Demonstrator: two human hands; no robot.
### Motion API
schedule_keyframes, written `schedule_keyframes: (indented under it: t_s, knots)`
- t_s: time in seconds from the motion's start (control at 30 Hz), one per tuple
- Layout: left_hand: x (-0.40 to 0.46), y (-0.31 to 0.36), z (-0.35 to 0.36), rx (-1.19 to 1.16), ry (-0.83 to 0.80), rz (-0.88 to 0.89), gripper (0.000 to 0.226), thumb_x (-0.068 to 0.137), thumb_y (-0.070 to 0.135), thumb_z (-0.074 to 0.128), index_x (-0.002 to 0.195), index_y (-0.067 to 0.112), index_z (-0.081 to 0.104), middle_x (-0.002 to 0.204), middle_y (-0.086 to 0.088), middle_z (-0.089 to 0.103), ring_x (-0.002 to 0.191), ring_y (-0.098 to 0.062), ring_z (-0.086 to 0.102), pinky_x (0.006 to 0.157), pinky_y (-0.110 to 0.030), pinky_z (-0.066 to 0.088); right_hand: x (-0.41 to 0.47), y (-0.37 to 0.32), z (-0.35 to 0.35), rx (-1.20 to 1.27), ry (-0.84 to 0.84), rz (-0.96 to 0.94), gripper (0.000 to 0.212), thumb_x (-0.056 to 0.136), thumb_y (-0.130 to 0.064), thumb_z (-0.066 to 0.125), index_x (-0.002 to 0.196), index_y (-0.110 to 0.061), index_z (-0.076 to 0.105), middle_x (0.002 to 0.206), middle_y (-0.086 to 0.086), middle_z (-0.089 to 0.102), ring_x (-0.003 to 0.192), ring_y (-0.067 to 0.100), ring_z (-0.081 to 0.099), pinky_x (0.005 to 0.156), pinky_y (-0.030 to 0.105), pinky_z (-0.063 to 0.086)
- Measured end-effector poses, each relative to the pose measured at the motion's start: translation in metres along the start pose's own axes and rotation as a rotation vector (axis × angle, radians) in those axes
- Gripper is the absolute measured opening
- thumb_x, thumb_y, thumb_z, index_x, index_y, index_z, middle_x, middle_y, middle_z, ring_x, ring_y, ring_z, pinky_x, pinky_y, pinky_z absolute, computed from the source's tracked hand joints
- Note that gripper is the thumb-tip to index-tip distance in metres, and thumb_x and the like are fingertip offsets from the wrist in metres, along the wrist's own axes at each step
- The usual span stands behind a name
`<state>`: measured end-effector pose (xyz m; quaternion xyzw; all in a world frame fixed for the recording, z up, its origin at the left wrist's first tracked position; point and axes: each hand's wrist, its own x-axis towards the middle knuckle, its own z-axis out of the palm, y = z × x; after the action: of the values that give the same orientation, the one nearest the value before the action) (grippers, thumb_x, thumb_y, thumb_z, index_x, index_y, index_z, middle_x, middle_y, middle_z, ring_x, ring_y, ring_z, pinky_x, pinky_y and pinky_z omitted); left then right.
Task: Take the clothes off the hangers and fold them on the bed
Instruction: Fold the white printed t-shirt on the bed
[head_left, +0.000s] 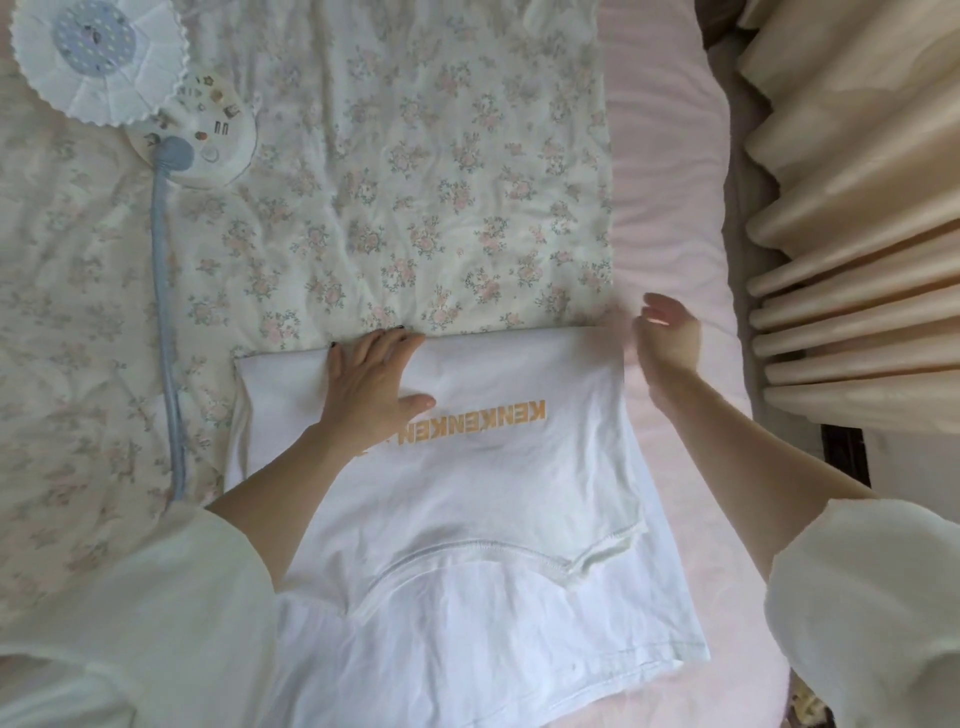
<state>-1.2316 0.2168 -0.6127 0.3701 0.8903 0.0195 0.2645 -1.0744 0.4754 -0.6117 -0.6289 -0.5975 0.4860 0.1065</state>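
Your left hand (371, 387) presses flat, grip released, on the white shirt (467, 519) spread over the bed (670, 208); your right hand (667, 338) hovers just right of it, fingers relaxed.

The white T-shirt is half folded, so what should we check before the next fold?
1. White T-shirt lies flat on the bed: ok.
2. Left hand presses the shirt's far edge: ok.
3. Right hand free, holding nothing: ok.
4. Far folded edge straight: ok.
5. Near hem smooth: not ok, it is bunched.
6. Lamp clear of the shirt: ok.
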Motion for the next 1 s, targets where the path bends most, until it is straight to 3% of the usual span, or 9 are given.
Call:
schedule_keyframes:
  t_s: [0.13,0.23,0.37,0.5,0.57,0.63,0.73,0.8,1.0]
  knots:
    - [-0.001,-0.027,-0.018,0.095,-0.019,-0.004,0.072,0.084,0.046,0.060,0.146,0.032,0.026,0.148,0.006,0.028,0.139,-0.018,0.018,0.114,-0.052,0.001,-0.025,-0.012,0.030,-0.722,-0.437,-0.586,0.058,0.083,-0.011,0.049,0.139,-0.024,0.042,0.141,0.003,0.045,0.133,0.022,0.037,0.113,0.039,0.024]
    - [0.001,-0.055,-0.037,0.155,-0.114,-0.046,0.078,0.077,0.046,0.068,0.143,0.034,0.029,0.143,0.003,0.033,0.135,-0.022,0.023,0.112,-0.041,0.012,-0.025,-0.014,0.034,-1.124,-0.551,-0.598,0.063,0.086,-0.016,0.049,0.145,-0.024,0.027,0.147,0.004,0.035,0.138,0.023,0.027,0.117,0.044,0.012]
    - [0.014,-0.072,-0.063,0.158,-0.313,-0.121,0.069,0.072,0.040,0.075,0.129,0.032,0.036,0.123,0.002,0.047,0.116,-0.020,0.044,0.094,-0.034,0.031,-0.021,-0.018,0.032,-1.253,-0.516,-0.585,0.056,0.089,-0.019,0.051,0.142,-0.019,0.032,0.141,0.006,0.042,0.132,0.027,0.036,0.108,0.041,0.028]
    - [0.017,-0.078,-0.077,0.099,-0.388,-0.168,0.032,0.076,0.036,0.073,0.094,0.024,0.051,0.094,0.004,0.054,0.082,-0.016,0.051,0.062,-0.028,0.035,-0.025,-0.028,0.028,-1.210,-0.448,-0.617,0.044,0.093,-0.019,0.050,0.137,-0.023,0.046,0.131,0.007,0.053,0.123,0.027,0.045,0.101,0.034,0.034]
    - [0.010,-0.080,-0.076,0.114,-0.321,-0.143,0.026,0.080,0.037,0.069,0.076,0.021,0.048,0.084,0.002,0.052,0.076,-0.017,0.049,0.058,-0.028,0.031,-0.025,-0.032,0.024,-1.194,-0.398,-0.613,0.034,0.093,-0.023,0.051,0.127,-0.022,0.056,0.123,0.010,0.059,0.120,0.027,0.047,0.104,0.032,0.029]
    - [0.006,-0.078,-0.074,0.120,-0.232,-0.156,0.024,0.085,0.037,0.064,0.080,0.018,0.050,0.085,0.001,0.055,0.081,-0.020,0.052,0.063,-0.028,0.033,-0.027,-0.036,0.020,-1.194,-0.348,-0.653,0.026,0.094,-0.023,0.051,0.118,-0.018,0.060,0.117,0.009,0.061,0.117,0.024,0.049,0.106,0.031,0.025]
    - [0.009,-0.068,-0.091,0.115,-0.016,-0.216,0.023,0.090,0.033,0.060,0.098,0.012,0.054,0.098,-0.008,0.063,0.095,-0.028,0.058,0.072,-0.031,0.037,-0.034,-0.053,0.017,-1.082,-0.195,-0.695,0.021,0.094,-0.018,0.050,0.112,-0.012,0.059,0.109,0.012,0.064,0.104,0.031,0.056,0.081,0.031,0.034]
    - [0.019,-0.062,-0.113,0.116,0.183,-0.205,0.025,0.092,0.029,0.058,0.104,0.008,0.055,0.106,-0.015,0.063,0.102,-0.033,0.058,0.075,-0.036,0.040,-0.035,-0.074,0.017,-1.044,-0.064,-0.741,0.021,0.095,-0.016,0.047,0.112,-0.008,0.056,0.107,0.013,0.065,0.097,0.034,0.059,0.073,0.032,0.033]
    - [0.019,-0.050,-0.168,0.099,0.690,-0.074,0.022,0.087,0.016,0.064,0.100,-0.001,0.057,0.097,-0.024,0.061,0.088,-0.041,0.059,0.065,-0.044,0.041,-0.036,-0.123,0.009,-0.856,0.170,-0.867,0.023,0.096,-0.012,0.044,0.116,-0.006,0.054,0.108,0.016,0.063,0.099,0.037,0.057,0.085,0.040,0.035]
